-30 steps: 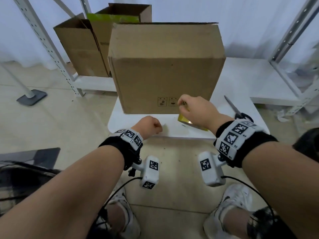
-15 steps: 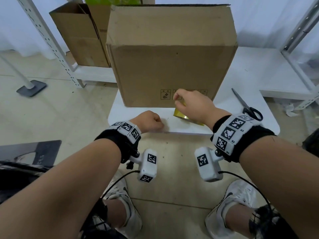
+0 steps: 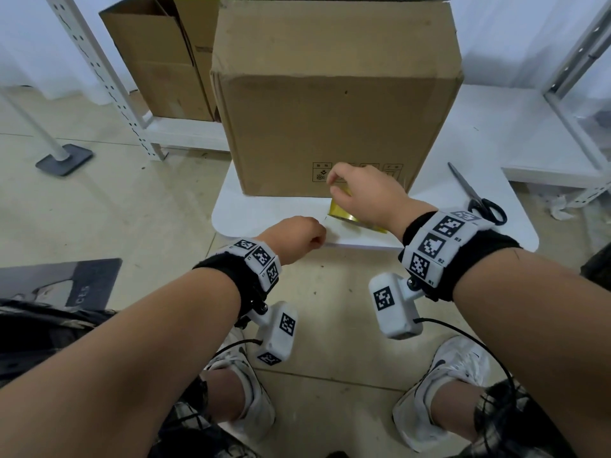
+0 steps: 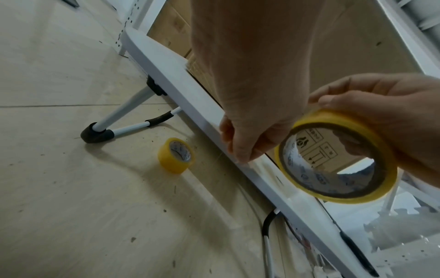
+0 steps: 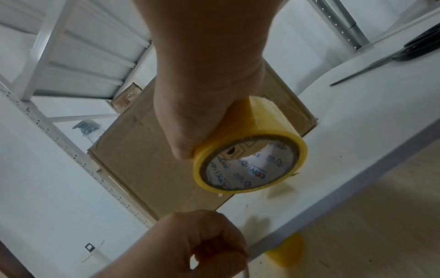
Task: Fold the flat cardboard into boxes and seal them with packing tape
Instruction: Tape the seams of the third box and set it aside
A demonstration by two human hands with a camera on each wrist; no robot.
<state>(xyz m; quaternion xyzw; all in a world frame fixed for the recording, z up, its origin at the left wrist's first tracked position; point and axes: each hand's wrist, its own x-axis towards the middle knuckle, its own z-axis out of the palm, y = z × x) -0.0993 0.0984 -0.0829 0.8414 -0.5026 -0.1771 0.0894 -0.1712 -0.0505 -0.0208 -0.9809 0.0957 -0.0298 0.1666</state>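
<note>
While the right hand (image 3: pixel 363 196) grips a roll of yellow packing tape (image 5: pixel 250 156) by its outer band, thumb on one side and fingers curled over the other, the left hand (image 3: pixel 294 238) sits low at centre of the head view with fingertips (image 4: pixel 240 150) pinched together at the near edge of the white folding table (image 3: pixel 271 213). They appear to nip the tape's free end, though the film is too thin to make out for certain.

The roll hangs just in front of the lower face of the corrugated cardboard box (image 3: pixel 337 104), which stands upright on the table and fills the upper middle of the head view; its top looks closed, but whether it is taped cannot be told. I judge the roll light and rigid (a stiff printed paper core under glossy, slick film), best held across its width as now. The pulled film should be limp, sticky and quick to fold onto itself, so tension between both hands matters. The box is matte, fibrous and stiff along its creases, light but bulky; its flaps and corners are the natural places to hold it.

Steel scissors with black handles (image 3: pixel 476 196) lie at the right of the table. A second yellow tape roll (image 4: pixel 176 155) stands on the beige tiled floor under the table edge. Two open cartons (image 3: pixel 158 61) sit on a white metal rack at upper left.
</note>
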